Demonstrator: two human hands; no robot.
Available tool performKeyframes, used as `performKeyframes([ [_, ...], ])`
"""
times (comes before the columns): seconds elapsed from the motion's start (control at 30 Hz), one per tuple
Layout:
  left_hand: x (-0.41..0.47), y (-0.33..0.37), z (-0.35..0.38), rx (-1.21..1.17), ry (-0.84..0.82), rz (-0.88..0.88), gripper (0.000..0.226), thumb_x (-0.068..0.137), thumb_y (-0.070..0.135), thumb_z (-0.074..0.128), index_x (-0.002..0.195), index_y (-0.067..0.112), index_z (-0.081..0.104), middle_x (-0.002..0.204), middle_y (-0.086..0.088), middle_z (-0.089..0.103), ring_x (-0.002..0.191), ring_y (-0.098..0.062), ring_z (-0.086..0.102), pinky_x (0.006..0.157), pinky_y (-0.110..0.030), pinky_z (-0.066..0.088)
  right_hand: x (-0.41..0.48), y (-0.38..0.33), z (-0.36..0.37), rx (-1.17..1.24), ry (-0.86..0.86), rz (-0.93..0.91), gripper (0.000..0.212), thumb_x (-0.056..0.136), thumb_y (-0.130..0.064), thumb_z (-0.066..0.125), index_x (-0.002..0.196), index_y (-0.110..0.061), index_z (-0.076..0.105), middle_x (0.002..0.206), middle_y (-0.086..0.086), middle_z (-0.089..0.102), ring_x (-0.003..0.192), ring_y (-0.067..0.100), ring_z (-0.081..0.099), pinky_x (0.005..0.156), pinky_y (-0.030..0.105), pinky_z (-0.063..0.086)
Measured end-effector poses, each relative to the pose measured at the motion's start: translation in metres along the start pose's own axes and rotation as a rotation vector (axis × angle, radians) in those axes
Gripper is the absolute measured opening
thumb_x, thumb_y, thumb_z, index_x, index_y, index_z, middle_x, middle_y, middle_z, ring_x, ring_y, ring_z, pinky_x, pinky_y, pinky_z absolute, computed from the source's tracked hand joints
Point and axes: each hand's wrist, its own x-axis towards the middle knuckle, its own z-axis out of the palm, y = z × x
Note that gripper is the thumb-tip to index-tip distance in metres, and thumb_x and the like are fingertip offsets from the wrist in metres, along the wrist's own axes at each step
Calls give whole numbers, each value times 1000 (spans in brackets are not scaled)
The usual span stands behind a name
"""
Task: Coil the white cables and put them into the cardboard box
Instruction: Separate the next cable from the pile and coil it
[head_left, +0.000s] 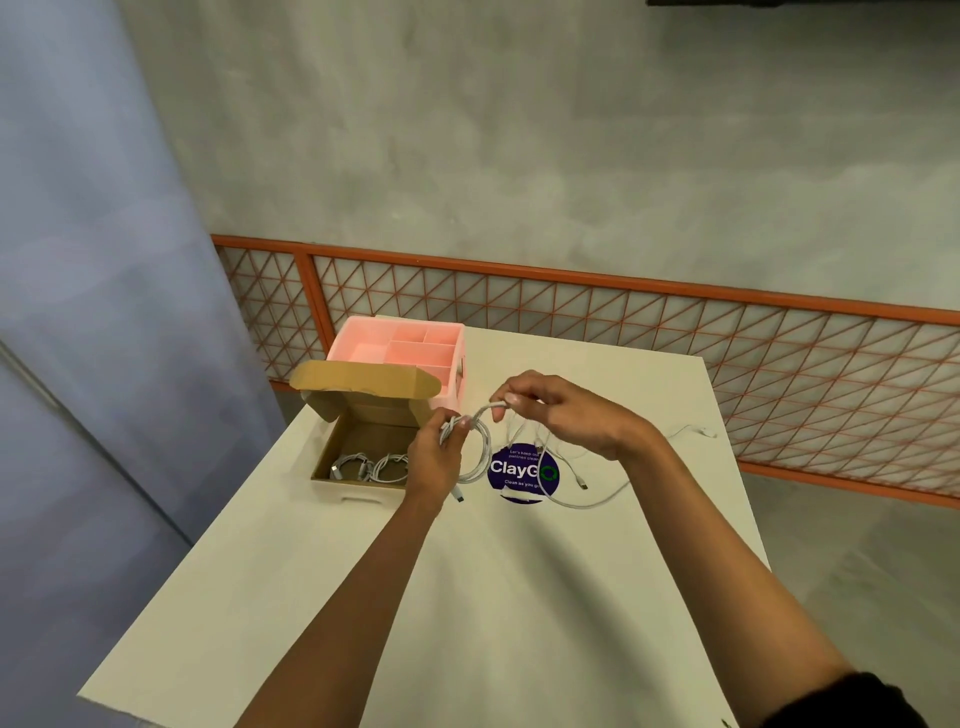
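On the white table, my left hand pinched the coil; right hand gripped cable, mid-winding, box next.

You face a white table. A pink divided organizer tray sits at its far left, a round purple ClayGo sticker near the middle. Beyond runs an orange lattice railing below a grey wall.

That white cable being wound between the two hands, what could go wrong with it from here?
The half-wound white cable coil, pinched only by the left hand, might spring open. Its tail, fed by the right hand, crosses other loose white cables and could snag them. The open brown cardboard box sits near the table edge.
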Motion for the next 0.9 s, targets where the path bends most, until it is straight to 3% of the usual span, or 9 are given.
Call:
performKeyframes([
  [0.1,1,4,0,-79,-45,-52,25,97,34,48,108,14,58,88,-3,59,78,-17,52,69,-29,42,3,5,10,396,92,-165,32,103,-19,36,83,-11,60,111,6,68,108,16,59,100,31,46],
  [0.17,1,4,-1,-128,-76,-77,21,97,35,46,108,19,56,77,0,54,66,-11,46,60,-26,39,4,8,13,645,166,-188,37,103,-20,32,76,-6,52,93,9,71,103,28,62,96,36,49],
  [0.23,1,5,-3,-148,-65,-93,25,97,35,46,113,18,57,81,0,55,67,-10,46,59,-25,39,4,9,14,783,197,-159,39,103,-22,31,72,-6,48,76,6,69,90,29,67,87,36,54],
  [0.37,1,8,-6,-105,-46,-126,25,97,36,48,114,19,57,102,0,57,92,-16,51,75,-29,44,-4,6,11,783,178,-110,41,102,-22,33,67,-6,45,63,4,62,71,23,69,70,30,57],
  [0.47,-1,10,-6,-76,-43,-78,28,96,36,50,111,15,60,102,-5,62,91,-20,55,67,-27,48,-7,3,8,774,157,-103,41,102,-22,33,66,-6,45,61,4,61,68,21,69,64,26,57],
  [0.6,0,9,-8,-66,-42,-84,24,97,37,49,109,18,57,98,1,58,85,-14,53,65,-25,47,-8,2,3,836,189,-108,39,102,-21,32,71,-5,49,69,5,66,78,22,70,74,31,59],
  [0.73,-6,6,-20,-411,-288,-194,14,96,28,51,100,15,55,64,4,39,56,-8,33,48,-17,33,-5,6,-10,997,414,-67,36,99,-22,44,71,-3,54,77,9,70,84,23,70,83,36,57],
  [0.83,-8,11,-30,-776,-470,-329,17,88,33,56,90,16,54,54,4,31,43,-6,24,42,-16,25,-3,14,-17,1069,565,-14,32,97,-18,51,69,-1,55,81,12,71,82,22,71,78,35,59],
  [0.9,-9,13,-34,-798,-532,-339,22,89,39,53,87,17,55,54,3,33,40,-6,25,44,-17,29,-2,20,-18,1093,587,6,30,96,-16,52,70,0,57,82,11,72,81,21,72,75,32,60],
])
